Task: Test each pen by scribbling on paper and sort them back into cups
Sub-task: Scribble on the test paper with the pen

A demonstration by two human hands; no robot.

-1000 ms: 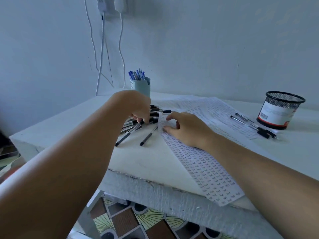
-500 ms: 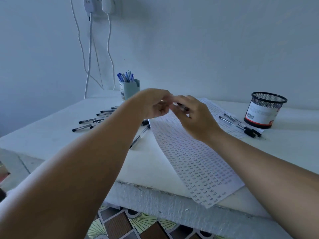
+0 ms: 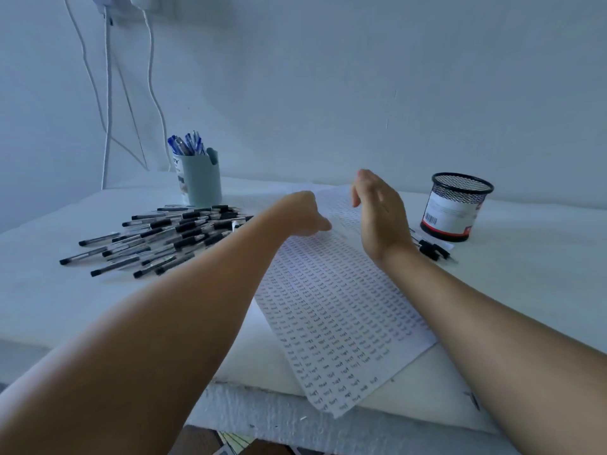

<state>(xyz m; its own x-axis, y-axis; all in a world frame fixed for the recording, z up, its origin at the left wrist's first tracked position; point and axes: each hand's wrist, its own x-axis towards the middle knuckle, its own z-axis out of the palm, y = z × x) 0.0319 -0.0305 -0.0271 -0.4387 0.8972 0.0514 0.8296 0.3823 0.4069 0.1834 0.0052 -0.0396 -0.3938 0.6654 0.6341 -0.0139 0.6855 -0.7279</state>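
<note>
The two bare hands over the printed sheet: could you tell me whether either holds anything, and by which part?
The right hand is raised, fingers straight, holding nothing. The left hand is curled over the white printed paper sheet; what it grips, if anything, cannot be told.

Both hands, left hand (image 3: 303,213) and right hand (image 3: 377,213), above scribbled paper (image 3: 341,310); pen pile (image 3: 157,239) left.

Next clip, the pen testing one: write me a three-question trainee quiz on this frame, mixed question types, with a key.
1. True or false: the black mesh cup stands upright on the table.
2. The pile of black pens lies on which side of the paper? A left, B right.
3. What fills the pale blue cup?

Key:
1. True.
2. A.
3. Blue pens, standing upright.

The left hand hovers curled over the paper; whether it holds a pen cannot be told. The right hand is raised, open.
</note>
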